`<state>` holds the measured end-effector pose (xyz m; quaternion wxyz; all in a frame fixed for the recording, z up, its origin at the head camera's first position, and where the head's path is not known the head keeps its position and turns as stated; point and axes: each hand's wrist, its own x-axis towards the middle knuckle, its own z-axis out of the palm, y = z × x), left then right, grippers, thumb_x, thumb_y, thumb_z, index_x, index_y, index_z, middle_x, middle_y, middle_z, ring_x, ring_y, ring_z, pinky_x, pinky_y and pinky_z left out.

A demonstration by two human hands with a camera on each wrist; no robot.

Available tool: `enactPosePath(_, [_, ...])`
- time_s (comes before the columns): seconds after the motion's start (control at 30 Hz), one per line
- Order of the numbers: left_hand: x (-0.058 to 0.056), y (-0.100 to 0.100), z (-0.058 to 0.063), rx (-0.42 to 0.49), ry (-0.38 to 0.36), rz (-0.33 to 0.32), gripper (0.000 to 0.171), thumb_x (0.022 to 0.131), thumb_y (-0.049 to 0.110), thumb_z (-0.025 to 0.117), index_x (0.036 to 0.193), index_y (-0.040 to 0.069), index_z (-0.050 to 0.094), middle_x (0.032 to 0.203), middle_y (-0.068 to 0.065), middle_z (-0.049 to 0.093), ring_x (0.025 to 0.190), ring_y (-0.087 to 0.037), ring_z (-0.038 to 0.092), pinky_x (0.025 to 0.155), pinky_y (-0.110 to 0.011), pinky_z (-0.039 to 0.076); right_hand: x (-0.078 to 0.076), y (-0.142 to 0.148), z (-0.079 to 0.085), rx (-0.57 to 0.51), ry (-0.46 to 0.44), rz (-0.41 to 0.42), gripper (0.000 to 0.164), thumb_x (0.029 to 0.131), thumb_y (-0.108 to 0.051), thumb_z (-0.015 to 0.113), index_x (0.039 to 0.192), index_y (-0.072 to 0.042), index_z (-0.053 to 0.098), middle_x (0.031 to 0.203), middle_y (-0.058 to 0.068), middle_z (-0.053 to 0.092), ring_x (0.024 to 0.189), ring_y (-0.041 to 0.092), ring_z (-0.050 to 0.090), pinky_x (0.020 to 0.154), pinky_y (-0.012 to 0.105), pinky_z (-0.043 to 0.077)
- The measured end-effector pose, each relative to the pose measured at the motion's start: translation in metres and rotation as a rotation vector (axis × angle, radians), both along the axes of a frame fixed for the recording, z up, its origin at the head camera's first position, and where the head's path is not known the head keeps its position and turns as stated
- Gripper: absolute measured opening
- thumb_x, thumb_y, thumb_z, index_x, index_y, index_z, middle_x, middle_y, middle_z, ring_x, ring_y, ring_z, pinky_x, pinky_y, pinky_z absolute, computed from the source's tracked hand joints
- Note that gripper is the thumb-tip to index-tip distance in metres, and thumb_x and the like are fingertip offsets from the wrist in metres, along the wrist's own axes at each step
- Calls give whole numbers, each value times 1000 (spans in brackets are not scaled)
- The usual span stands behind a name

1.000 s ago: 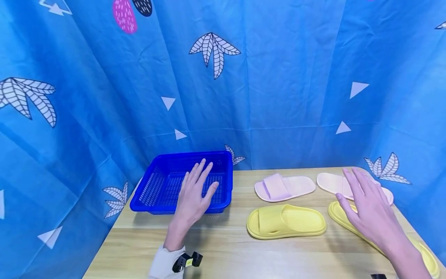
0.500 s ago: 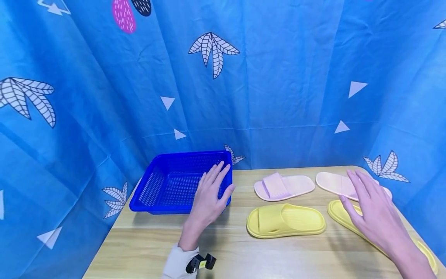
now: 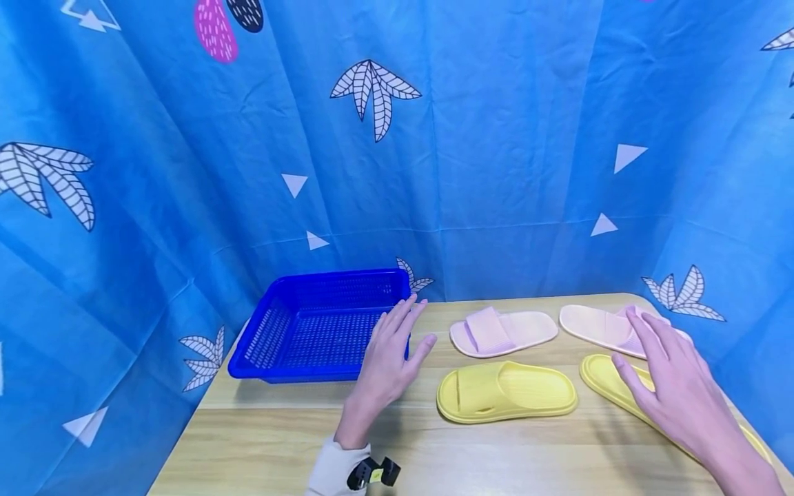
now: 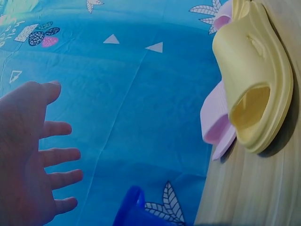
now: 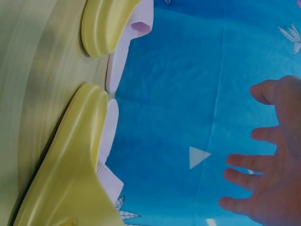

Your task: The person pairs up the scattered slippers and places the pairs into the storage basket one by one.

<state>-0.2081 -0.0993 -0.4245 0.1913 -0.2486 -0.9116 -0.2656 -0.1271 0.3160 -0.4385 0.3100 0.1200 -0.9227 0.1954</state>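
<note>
My left hand [image 3: 386, 362] hovers with spread, straight fingers over the right edge of a blue plastic basket [image 3: 267, 374]; it holds nothing. Over the right-hand pair of slippers is my right hand [image 3: 673, 382], fingers extended and nothing in it. Beneath it lies a yellow slipper [image 3: 611, 386], partly hidden by the hand and forearm, with a pink slipper [image 3: 589, 324] behind. Between the hands, another yellow slipper [image 3: 505, 393] lies sideways, its toe to the left. Behind that one is a second pink slipper [image 3: 527, 329], toe also to the left.
All of it stands on a light wooden table [image 3: 260, 441]. A blue patterned curtain [image 3: 509, 138] hangs behind the table and along both sides. The basket's mesh floor shows no item inside.
My left hand has moved right, from over the basket's middle to its right edge. My right hand has shifted slightly right and down. The slippers and basket stay in place.
</note>
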Motion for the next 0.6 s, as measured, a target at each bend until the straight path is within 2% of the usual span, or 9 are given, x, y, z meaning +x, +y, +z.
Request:
enactPosePath(0.1, [0, 4, -2, 6, -4, -14, 63, 106, 58, 39, 160, 24, 38, 165, -1, 35, 152, -25, 30, 123, -51, 18, 0, 0, -2, 7, 13, 2, 71, 97, -22, 66, 161, -13, 35, 151, 23, 44, 131, 51, 40, 121, 58, 16])
enactPosePath(0.33, [-1, 13, -8, 13, 8, -56, 62, 106, 53, 44, 157, 19, 42, 164, -4, 36, 151, -26, 32, 122, -53, 20, 3, 2, -3, 11, 1, -9, 75, 96, -22, 67, 162, -16, 32, 149, 24, 45, 130, 51, 41, 119, 63, 19])
enactPosePath(0.6, [0, 23, -14, 13, -7, -93, 62, 106, 55, 43, 157, 20, 42, 163, -5, 37, 151, -25, 33, 121, -53, 20, 7, 3, -5, -1, -28, -26, 78, 95, -22, 68, 163, -17, 30, 149, 26, 43, 129, 54, 40, 107, 75, 23])
